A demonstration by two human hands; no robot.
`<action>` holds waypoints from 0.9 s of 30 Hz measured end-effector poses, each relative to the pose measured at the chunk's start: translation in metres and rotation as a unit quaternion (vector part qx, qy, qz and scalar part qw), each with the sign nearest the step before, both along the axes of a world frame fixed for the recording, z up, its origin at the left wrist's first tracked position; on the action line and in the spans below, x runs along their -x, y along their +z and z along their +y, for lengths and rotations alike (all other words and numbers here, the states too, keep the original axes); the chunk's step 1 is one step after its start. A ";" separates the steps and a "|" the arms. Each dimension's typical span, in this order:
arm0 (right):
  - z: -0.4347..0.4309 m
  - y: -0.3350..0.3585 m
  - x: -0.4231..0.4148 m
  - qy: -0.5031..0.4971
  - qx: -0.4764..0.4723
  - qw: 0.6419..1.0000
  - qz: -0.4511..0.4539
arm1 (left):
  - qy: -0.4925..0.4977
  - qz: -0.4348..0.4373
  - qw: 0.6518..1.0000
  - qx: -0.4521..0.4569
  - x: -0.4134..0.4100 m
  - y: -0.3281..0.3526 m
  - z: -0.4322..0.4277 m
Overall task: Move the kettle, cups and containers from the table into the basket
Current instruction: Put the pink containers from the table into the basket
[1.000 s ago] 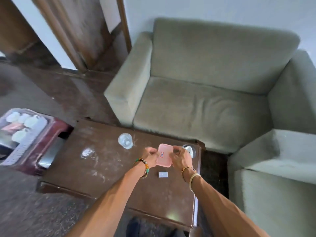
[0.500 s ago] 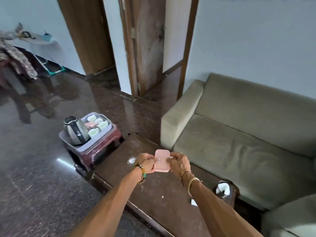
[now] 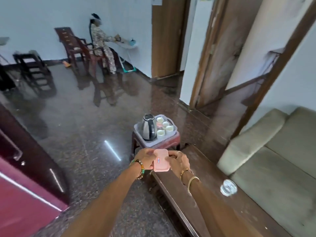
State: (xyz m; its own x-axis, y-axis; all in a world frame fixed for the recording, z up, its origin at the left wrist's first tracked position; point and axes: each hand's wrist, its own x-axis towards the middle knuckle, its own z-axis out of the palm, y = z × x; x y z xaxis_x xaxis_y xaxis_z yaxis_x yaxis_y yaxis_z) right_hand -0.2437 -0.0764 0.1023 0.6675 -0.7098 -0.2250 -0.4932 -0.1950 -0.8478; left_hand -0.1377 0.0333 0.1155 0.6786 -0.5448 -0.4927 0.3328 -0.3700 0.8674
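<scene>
Basket (image 3: 154, 142), just beyond the hands, already holds kettle (image 3: 149, 128) and white cups (image 3: 165, 128) — outstanding are the pink container (image 3: 161, 160), gripped at its ends by left hand (image 3: 145, 158) and right hand (image 3: 179, 161), and a glass (image 3: 228, 187) behind the right wrist on the table (image 3: 205, 168).

A single wide-angle view comes from the person's head, high over the scene, facing forward and down along both forearms. The left hand (image 3: 145, 159) and right hand (image 3: 179, 161) sit close to the lens at lower centre, holding the pink container (image 3: 161, 159) between them. Just beyond stands the basket (image 3: 152, 143), a little farther off. The table (image 3: 213, 194) runs out of the lower right edge, the sofa (image 3: 273, 168) fills the right border. The upper half reaches the far wall (image 3: 42, 17) and a seated person (image 3: 100, 43), small and distant; straight lines bow toward the edges
</scene>
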 end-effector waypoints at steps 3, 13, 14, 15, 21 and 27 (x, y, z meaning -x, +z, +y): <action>0.014 -0.006 -0.047 0.037 -0.002 0.999 0.011 | 0.031 -0.014 0.999 -0.030 -0.037 -0.007 0.025; 0.014 -0.055 -0.188 0.123 -0.017 0.992 0.035 | 0.095 0.001 0.992 -0.081 -0.162 -0.047 0.034; 0.009 -0.055 -0.201 0.129 -0.014 0.991 0.040 | 0.108 0.009 0.991 -0.075 -0.174 -0.047 0.029; 0.003 -0.055 -0.215 0.130 -0.015 0.991 0.038 | 0.117 0.013 0.991 -0.070 -0.186 -0.047 0.025; -0.027 -0.048 -0.288 0.089 -0.021 0.996 0.021 | 0.177 0.006 0.984 -0.030 -0.251 -0.043 0.000; -0.035 -0.071 -0.344 0.048 -0.063 0.996 0.034 | 0.203 0.055 0.977 -0.027 -0.322 -0.065 -0.021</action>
State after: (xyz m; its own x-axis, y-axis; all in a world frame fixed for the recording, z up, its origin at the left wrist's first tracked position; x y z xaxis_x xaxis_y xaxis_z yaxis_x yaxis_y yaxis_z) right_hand 0.1000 -0.1115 0.0317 0.7115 -0.6063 -0.3552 -0.5339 -0.1379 -0.8342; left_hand 0.1848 0.0127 0.0508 0.7749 -0.2137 -0.5949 0.5513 -0.2320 0.8014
